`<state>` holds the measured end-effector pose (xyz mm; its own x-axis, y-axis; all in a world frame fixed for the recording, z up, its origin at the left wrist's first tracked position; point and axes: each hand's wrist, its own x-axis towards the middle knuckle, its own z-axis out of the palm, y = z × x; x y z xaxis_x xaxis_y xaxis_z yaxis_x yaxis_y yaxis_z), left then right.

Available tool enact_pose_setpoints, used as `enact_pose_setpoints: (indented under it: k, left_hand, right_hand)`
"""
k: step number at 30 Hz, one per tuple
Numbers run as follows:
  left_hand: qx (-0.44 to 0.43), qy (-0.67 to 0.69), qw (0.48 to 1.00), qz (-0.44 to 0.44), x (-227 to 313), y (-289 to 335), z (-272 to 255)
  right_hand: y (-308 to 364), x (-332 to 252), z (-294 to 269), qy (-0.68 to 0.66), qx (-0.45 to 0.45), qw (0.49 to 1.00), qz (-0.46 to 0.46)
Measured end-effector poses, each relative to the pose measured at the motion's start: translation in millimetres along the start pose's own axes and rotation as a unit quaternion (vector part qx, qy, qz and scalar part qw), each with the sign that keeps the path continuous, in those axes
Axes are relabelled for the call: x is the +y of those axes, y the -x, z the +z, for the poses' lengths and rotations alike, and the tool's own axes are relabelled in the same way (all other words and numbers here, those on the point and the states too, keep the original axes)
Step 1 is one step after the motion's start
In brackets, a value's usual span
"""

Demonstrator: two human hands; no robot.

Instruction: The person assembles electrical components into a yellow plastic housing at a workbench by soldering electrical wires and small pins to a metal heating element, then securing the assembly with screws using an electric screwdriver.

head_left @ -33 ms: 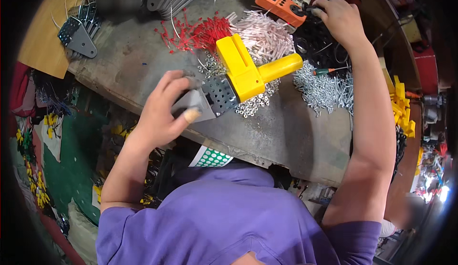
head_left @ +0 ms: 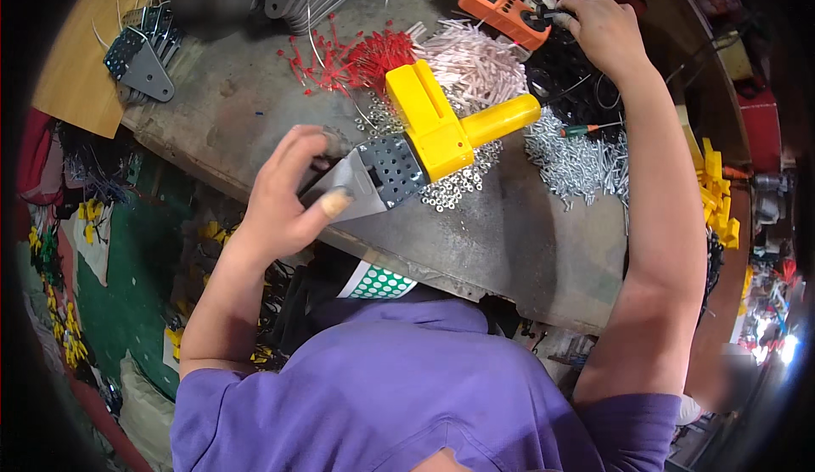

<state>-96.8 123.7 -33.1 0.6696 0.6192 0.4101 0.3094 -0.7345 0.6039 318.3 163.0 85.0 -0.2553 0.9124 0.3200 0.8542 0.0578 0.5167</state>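
Note:
A yellow-handled tool (head_left: 437, 137), which looks like a plastic pipe welder, lies at the middle of the bench. Its perforated metal guard (head_left: 390, 171) leads to a flat grey metal plate (head_left: 344, 188). Around that plate's end is my left hand (head_left: 289, 188), thumb and fingers apart, the thumb over the plate's near side. Its fingertips are a little blurred. Far right, my right hand (head_left: 607, 35) is stretched out and closed, pinching a small black piece (head_left: 553, 15) beside an orange meter (head_left: 505, 14) with a dial. That piece is partly hidden by the fingers.
Piles of red-tipped parts (head_left: 373, 56), pale sleeves (head_left: 471, 56), nuts (head_left: 454, 190) and silver screws (head_left: 564, 162) surround the tool. A green-handled screwdriver (head_left: 581, 130) rests on the screws. Metal plates (head_left: 153, 77) stand at the far left. Black cords (head_left: 573, 60) lie below the meter.
My left thumb and fingers have shifted slightly left on the grey plate. My right hand stays by the meter. The bench things appear slightly farther right in the picture.

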Motion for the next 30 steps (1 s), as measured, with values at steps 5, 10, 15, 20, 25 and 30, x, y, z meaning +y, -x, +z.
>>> enact_pose_setpoints:
  k: [5, 10, 15, 20, 25, 30]
  left_hand:
    - [-0.004, 0.242, 0.966, -0.087, -13.4, 7.8, 1.0]
    - [-0.009, 0.223, 0.970, -0.098, -9.7, 11.4, 2.0]
    - [0.060, 0.209, 0.972, -0.090, -10.9, 11.1, 7.6]
    - [0.123, 0.259, 0.957, -0.045, -14.3, 5.7, 13.8]
    - [0.274, -0.041, 0.947, 0.161, -2.4, 52.6, 22.9]
    - [0.094, 0.151, 0.984, -0.026, 36.7, 144.2, 55.9]
  right_hand:
    - [-43.0, -11.7, -1.0, 0.072, -0.145, 0.987, -0.015]
    - [-60.8, -24.7, -5.0, 0.093, -0.227, 0.969, -0.031]
    - [-64.1, -52.1, -30.0, 0.062, -0.370, 0.926, 0.042]
    - [-21.7, -82.7, -45.6, -0.113, 0.036, 0.993, 0.008]
    - [52.9, -156.2, -81.5, -0.375, 0.065, 0.923, 0.051]
    - [136.0, -192.0, -94.7, -0.660, 0.006, 0.746, 0.091]
